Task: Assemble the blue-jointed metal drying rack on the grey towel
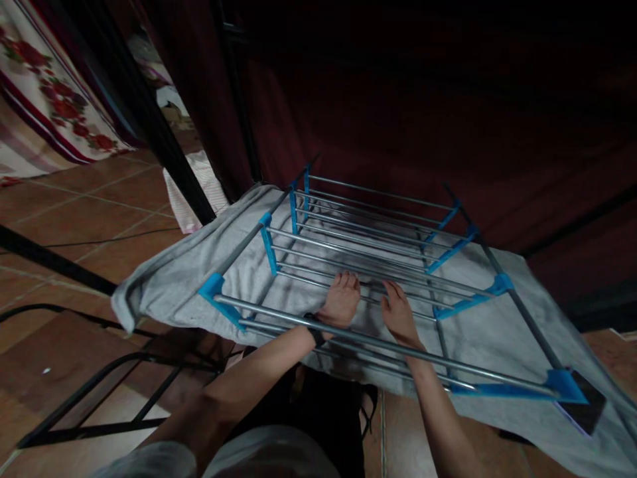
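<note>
A shoe rack point(371, 335) of grey metal rods and blue plastic brackets lies across a grey blanket point(194, 262). Both forearms pass under its nearest top rod, into the space between the tiers. My left hand point(343, 297), with a dark band at the wrist, bends its fingers over a lower rod near the middle. My right hand point(398, 317) is a little to the right on the same rod, its fingers close together and bent. The undersides of the fingers are hidden. A dark strip shows between the two hands, too dim to make out.
A phone-like dark slab point(582, 401) lies by the rack's near right corner. Black metal bars point(99, 362) stand at the left. Dark red curtains point(378, 126) hang behind the rack. A pale cloth point(204, 182) and a flowered cloth point(60, 99) are beyond, over a tiled floor point(114, 199).
</note>
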The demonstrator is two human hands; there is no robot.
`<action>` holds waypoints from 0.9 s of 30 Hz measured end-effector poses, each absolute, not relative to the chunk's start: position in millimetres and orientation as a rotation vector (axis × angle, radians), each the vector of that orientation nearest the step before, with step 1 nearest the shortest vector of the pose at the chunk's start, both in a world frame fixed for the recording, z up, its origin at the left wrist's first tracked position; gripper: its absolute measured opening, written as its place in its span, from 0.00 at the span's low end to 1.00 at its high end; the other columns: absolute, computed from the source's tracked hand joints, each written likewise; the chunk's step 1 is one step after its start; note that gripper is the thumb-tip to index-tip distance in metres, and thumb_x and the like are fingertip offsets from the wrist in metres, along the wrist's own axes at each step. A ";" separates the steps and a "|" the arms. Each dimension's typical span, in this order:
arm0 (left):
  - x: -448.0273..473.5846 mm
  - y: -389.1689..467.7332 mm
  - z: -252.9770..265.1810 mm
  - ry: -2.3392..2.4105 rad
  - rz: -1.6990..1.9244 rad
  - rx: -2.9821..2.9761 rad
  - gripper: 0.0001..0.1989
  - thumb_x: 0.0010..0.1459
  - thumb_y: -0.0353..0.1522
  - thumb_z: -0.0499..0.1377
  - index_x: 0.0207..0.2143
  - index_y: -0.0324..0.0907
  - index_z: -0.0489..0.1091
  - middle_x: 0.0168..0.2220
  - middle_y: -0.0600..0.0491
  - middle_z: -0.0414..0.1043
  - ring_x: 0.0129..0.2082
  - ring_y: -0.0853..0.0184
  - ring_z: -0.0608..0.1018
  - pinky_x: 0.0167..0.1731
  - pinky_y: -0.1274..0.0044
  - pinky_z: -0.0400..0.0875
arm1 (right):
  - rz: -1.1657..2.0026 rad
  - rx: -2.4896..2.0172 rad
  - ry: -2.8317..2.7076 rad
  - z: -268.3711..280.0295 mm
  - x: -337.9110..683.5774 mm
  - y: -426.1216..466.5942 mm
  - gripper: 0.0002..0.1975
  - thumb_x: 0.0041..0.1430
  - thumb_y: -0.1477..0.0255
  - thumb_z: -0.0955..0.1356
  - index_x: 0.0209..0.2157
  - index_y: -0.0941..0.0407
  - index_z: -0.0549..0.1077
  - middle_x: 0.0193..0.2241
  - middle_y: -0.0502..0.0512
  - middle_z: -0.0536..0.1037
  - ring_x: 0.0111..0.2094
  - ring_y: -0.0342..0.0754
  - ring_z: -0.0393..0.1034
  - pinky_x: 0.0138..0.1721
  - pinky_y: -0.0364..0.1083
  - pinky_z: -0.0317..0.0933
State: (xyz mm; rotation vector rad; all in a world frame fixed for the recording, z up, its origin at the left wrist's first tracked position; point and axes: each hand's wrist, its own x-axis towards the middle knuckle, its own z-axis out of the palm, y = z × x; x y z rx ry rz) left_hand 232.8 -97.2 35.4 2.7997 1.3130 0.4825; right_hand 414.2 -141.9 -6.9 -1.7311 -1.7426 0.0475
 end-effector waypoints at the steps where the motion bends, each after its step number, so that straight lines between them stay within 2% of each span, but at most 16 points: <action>1: 218.8 -109.3 37.9 1.325 0.511 2.784 0.17 0.63 0.27 0.55 0.53 0.30 0.71 0.55 0.34 0.70 0.59 0.49 0.70 0.58 0.60 0.63 | 0.044 -1.727 -1.775 -5.2 410.2 -138.0 0.25 0.63 0.75 0.58 0.59 0.59 0.68 0.57 0.64 0.70 0.61 0.54 0.64 0.62 0.57 0.61; 4: 168.5 -158.0 37.9 1.158 0.681 2.791 0.18 0.66 0.26 0.52 0.57 0.38 0.68 0.59 0.40 0.69 0.61 0.53 0.69 0.59 0.61 0.64 | 0.054 -1.732 -1.890 0.0 394.2 -124.9 0.25 0.63 0.77 0.57 0.60 0.59 0.68 0.56 0.64 0.72 0.59 0.54 0.65 0.62 0.56 0.61; 6: 130.0 -194.1 29.6 0.965 0.719 2.754 0.17 0.67 0.26 0.51 0.55 0.45 0.70 0.53 0.47 0.73 0.53 0.60 0.74 0.54 0.67 0.70 | 0.065 -1.761 -1.974 2.7 379.7 -114.8 0.25 0.63 0.77 0.58 0.60 0.59 0.68 0.56 0.64 0.73 0.58 0.54 0.66 0.61 0.56 0.61; 9: 69.4 -237.7 6.0 0.848 0.640 2.701 0.17 0.65 0.25 0.51 0.53 0.44 0.71 0.41 0.50 0.77 0.41 0.65 0.78 0.44 0.72 0.75 | 0.086 -1.803 -2.114 4.3 353.5 -98.5 0.25 0.64 0.78 0.58 0.61 0.58 0.68 0.58 0.63 0.72 0.59 0.55 0.65 0.61 0.54 0.59; 11: 29.8 -253.4 -13.1 0.950 0.610 2.624 0.16 0.66 0.25 0.50 0.50 0.45 0.73 0.34 0.52 0.77 0.34 0.66 0.78 0.36 0.75 0.75 | 0.102 -1.810 -2.198 3.8 334.9 -87.9 0.25 0.65 0.77 0.58 0.62 0.58 0.66 0.59 0.63 0.71 0.59 0.54 0.64 0.61 0.53 0.58; 14: -22.5 -255.1 -37.5 1.308 0.704 2.327 0.15 0.67 0.29 0.50 0.46 0.45 0.76 0.36 0.51 0.79 0.36 0.66 0.80 0.36 0.77 0.75 | 0.118 -1.814 -2.286 2.1 309.9 -73.9 0.25 0.67 0.76 0.58 0.63 0.59 0.65 0.62 0.63 0.69 0.60 0.55 0.63 0.62 0.54 0.55; 16: -47.8 -244.4 -46.8 1.535 0.812 2.055 0.14 0.66 0.35 0.52 0.42 0.45 0.77 0.38 0.50 0.80 0.39 0.63 0.81 0.40 0.75 0.76 | 0.127 -1.825 -2.330 1.4 296.7 -66.0 0.24 0.68 0.76 0.57 0.63 0.59 0.65 0.62 0.64 0.69 0.61 0.55 0.63 0.62 0.54 0.55; 18: -62.5 -228.4 -49.7 1.681 0.927 1.788 0.16 0.64 0.40 0.53 0.44 0.43 0.76 0.41 0.48 0.80 0.41 0.60 0.81 0.44 0.71 0.77 | 0.136 -1.839 -2.370 1.7 286.7 -59.5 0.23 0.69 0.75 0.56 0.62 0.60 0.65 0.60 0.65 0.70 0.60 0.55 0.64 0.61 0.53 0.54; 21: -66.6 -202.2 -47.1 1.721 1.033 1.526 0.25 0.60 0.44 0.56 0.55 0.40 0.71 0.47 0.45 0.77 0.45 0.58 0.80 0.47 0.66 0.76 | 0.169 -1.870 -2.446 3.8 277.0 -52.9 0.22 0.71 0.74 0.55 0.60 0.60 0.68 0.56 0.65 0.74 0.58 0.54 0.67 0.60 0.52 0.56; 23: -63.2 -186.5 -45.9 1.683 1.061 1.486 0.30 0.57 0.45 0.57 0.58 0.40 0.68 0.50 0.43 0.75 0.48 0.56 0.79 0.49 0.64 0.75 | 0.184 -1.905 -2.480 5.8 273.4 -50.7 0.22 0.71 0.73 0.54 0.59 0.59 0.68 0.55 0.64 0.75 0.56 0.54 0.69 0.58 0.51 0.58; 27: -61.6 -161.6 -53.7 1.632 1.120 1.518 0.26 0.55 0.42 0.55 0.52 0.39 0.72 0.49 0.42 0.76 0.50 0.54 0.77 0.52 0.62 0.73 | 0.193 -1.950 -2.499 9.0 270.7 -49.1 0.21 0.72 0.74 0.53 0.57 0.57 0.70 0.54 0.62 0.75 0.53 0.52 0.71 0.55 0.49 0.62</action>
